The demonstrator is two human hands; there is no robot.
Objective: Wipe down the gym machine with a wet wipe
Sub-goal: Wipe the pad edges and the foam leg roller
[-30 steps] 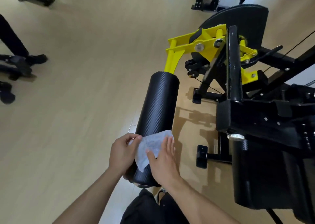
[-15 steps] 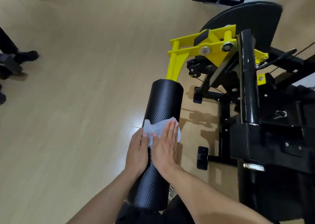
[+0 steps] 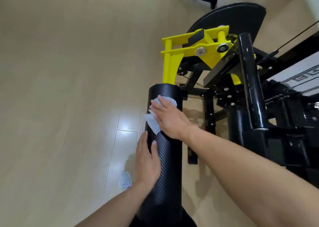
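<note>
Currently, head view, one entry per item.

Roller pad point(image 3: 164, 157): black, carbon-weave cover, a long cylinder running from the bottom edge of the frame up to the yellow arm point(image 3: 170, 68) that carries it. Part of the gym machine point(image 3: 259, 123), whose black frame fills the right side.

Wet wipe point(image 3: 153, 123): pale, crumpled, lying on the roller pad near its far end, toward the left flank. A loose flap hangs below the palm; a second edge shows above the fingers.

Right hand point(image 3: 168, 118): flat, fingers straight and close together, pressing the wet wipe onto the roller pad. No pinch.

Left hand point(image 3: 147, 163): fingers extended, laid along the left flank of the roller pad nearer the body, well short of the wet wipe; it appears to steady the pad. Holds nothing.

Floor point(image 3: 69, 88): pale wood planks; one light shoe point(image 3: 125, 181) at lower centre.

Step in hand, as judged: wiping the roller pad lengthwise, near its far end.

Next move calls for: steady palm pressure so the wipe does not bunch, then covering the pad's flanks and underside; frame and second pad point(image 3: 239, 123) are probably unwiped.
</note>
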